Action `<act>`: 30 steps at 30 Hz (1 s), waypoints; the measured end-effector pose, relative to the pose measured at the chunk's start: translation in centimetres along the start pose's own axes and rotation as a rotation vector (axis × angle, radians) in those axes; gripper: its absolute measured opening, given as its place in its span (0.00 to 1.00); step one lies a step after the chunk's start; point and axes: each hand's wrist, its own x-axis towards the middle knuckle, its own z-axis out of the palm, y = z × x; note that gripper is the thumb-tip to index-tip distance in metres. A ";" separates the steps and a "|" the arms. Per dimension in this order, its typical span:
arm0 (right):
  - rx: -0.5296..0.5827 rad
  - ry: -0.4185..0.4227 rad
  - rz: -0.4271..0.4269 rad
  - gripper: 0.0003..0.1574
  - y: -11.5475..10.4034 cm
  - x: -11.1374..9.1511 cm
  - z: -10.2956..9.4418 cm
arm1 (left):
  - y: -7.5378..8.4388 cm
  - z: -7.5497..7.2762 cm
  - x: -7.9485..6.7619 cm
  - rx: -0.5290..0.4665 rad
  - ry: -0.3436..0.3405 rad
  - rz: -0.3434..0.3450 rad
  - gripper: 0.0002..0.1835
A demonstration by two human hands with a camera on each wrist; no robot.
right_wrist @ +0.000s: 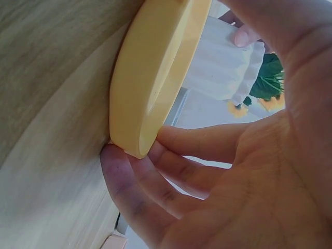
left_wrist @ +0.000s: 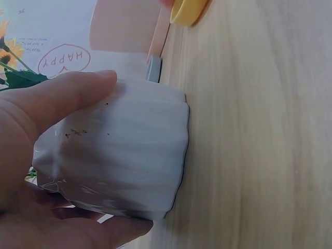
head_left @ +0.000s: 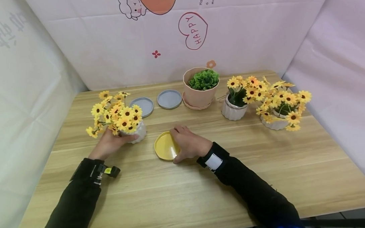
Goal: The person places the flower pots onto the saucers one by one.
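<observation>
My left hand [head_left: 108, 144] grips a white fluted flowerpot [head_left: 141, 131] that holds yellow artificial sunflowers [head_left: 122, 117]. In the left wrist view the thumb lies along the side of this pot [left_wrist: 124, 140], and its base is close to the tabletop; whether it touches cannot be told. To the right of the pot, my right hand [head_left: 191, 144] holds a small yellow saucer [head_left: 164, 146] by its rim. The right wrist view shows the fingers at one edge of the saucer [right_wrist: 137, 83], which is at the wooden surface. The thumb's tip is out of that view.
Two grey saucers [head_left: 169, 99] lie at the back. Beside them a pink pot [head_left: 200, 96] with a green plant stands on a pink saucer [head_left: 197, 107]. Two more white sunflower pots [head_left: 234, 110] stand at the right of the wooden table [head_left: 161, 202]. Fabric walls surround the table.
</observation>
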 end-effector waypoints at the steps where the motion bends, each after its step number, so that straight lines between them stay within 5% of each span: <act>1: 0.002 -0.001 0.000 0.65 0.0 0.0 0.0 | 0.0 0.1 0.1 0.001 -0.002 0.001 0.61; 30: 0.001 -0.024 0.025 0.67 0.0 0.1 0.0 | 1.2 2.5 1.9 0.037 -0.083 0.043 0.60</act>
